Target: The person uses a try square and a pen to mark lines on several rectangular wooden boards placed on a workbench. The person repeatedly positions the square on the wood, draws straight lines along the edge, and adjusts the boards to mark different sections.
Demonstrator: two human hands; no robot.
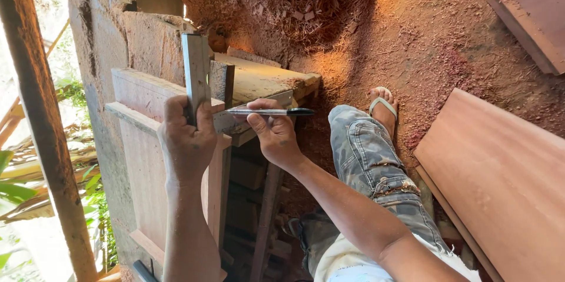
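Metal, grey and flat, the try square blade [196,70] stands gripped in the closed left hand [187,141] against the pale framed wooden door panel [147,158]. Just right, the right hand [273,135] pinches a slim black-and-silver pen [271,112] beside it, above the sawdust-strewn floor [435,41].

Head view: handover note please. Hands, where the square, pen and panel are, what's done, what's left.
Left hand: gripping the metal try square, pressed against the wooden panel.
Right hand: holding a pen with its tip at the square's stock, near the panel's edge.
Panel lies on the workbench; loose boards lie on the sawdust floor.
Done: square and pen are in place.
Left: no drawn line can be made out on the wood; check before marking.
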